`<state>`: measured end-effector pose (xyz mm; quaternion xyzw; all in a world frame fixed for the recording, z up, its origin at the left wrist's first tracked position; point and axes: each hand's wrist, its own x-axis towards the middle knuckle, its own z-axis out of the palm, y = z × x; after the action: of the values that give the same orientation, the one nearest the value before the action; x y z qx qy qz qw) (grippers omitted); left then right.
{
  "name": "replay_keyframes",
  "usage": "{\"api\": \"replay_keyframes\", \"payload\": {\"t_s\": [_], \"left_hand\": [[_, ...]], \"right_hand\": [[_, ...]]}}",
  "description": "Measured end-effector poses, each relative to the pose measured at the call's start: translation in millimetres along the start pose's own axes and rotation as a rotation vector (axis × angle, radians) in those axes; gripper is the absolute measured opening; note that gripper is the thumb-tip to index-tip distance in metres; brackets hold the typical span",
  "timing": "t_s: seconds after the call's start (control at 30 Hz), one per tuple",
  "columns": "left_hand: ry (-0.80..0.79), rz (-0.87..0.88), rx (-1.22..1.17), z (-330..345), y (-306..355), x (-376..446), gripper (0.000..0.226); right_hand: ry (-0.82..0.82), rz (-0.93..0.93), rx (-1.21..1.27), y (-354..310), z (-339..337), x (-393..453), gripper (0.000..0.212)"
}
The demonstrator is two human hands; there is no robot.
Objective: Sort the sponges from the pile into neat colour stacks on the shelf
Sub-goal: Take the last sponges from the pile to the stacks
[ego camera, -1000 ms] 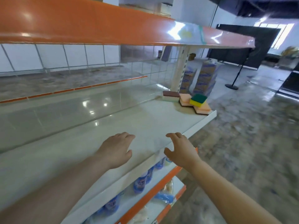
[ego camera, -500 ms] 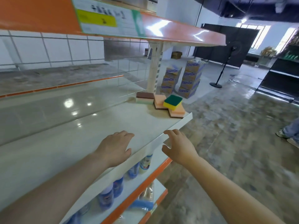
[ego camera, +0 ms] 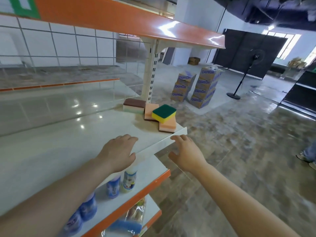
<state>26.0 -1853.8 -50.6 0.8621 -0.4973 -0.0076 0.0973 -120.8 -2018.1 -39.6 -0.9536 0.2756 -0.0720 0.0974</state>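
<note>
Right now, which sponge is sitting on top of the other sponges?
The green-and-yellow sponge. It lies across the two orange sponges, while the brown-topped sponge sits on the shelf itself.

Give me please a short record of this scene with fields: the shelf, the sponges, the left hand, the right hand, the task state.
shelf: white shelf
sponges: green-and-yellow sponge lies on two orange sponges; brown-topped sponge beside them
left hand: left hand open, over shelf edge
right hand: right hand open, empty, beside shelf corner
task state: sponges unsorted, none held
</note>
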Motion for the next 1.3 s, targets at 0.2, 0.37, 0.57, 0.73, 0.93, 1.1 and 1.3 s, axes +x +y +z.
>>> {"api": "replay_keyframes", "payload": {"t_s": [0.2, 0.37, 0.57, 0.73, 0.93, 1.1, 1.3], "left_hand": [[0.020, -0.008, -0.004, 3, 12, 33, 0.052], [0.045, -0.003, 0.002, -1, 19, 68, 0.044], [0.064, 0.028, 0.014, -9, 20, 121, 0.044], [0.051, 0.041, -0.010, -8, 19, 163, 0.046], [-0.014, 0.052, 0.024, 1, 22, 201, 0.056], [-0.037, 0.034, 0.015, 9, 28, 217, 0.065], [-0.046, -0.036, -0.006, 13, 30, 221, 0.060]], "right_hand": [[-0.018, -0.005, 0.040, 19, 0, 22, 0.060], [-0.029, 0.019, 0.038, 35, 2, 47, 0.057], [0.012, 0.038, 0.030, 58, 1, 90, 0.056], [0.055, 0.048, 0.040, 73, -3, 123, 0.054], [0.049, 0.072, 0.055, 86, 1, 145, 0.055], [0.040, 0.079, 0.053, 93, 5, 157, 0.056], [0.030, 0.057, 0.046, 99, 3, 167, 0.057]]}}
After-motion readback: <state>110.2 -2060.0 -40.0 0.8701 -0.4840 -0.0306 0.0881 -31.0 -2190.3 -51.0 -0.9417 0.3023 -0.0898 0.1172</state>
